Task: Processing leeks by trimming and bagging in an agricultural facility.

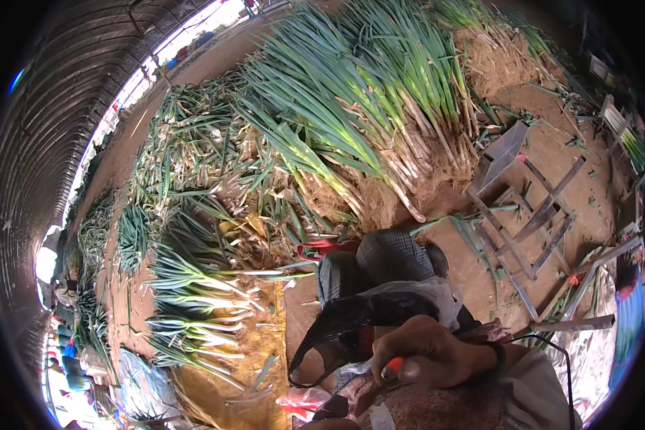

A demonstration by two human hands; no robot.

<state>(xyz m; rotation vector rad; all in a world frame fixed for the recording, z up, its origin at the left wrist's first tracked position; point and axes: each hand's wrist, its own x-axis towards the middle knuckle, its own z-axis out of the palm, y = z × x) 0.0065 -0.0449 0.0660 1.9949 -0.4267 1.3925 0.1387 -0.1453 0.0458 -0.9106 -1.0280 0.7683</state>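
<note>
My right hand [427, 349] is curled over my lap, its thumb and fingers closed on a small orange-red object [393, 365] mostly covered by the grip. Below and beside it lies a black plastic bag [336, 322] with a looped handle, and a clear plastic bag [449, 301] shows at its far side. Skin is visible through the loop, but I cannot tell which part of me it is. My left hand cannot be made out clearly. In front of my checked trouser knees [392, 255] lie long green onions [349, 140] with roots attached.
Cleaned green onions [199, 322] lie in a row at the left, roots toward a yellow sheet [269, 344]. Trimmed leaves [193, 145] are heaped beyond. A metal frame stand [537, 231] is at the right. A red strap [322, 247] is by my knee.
</note>
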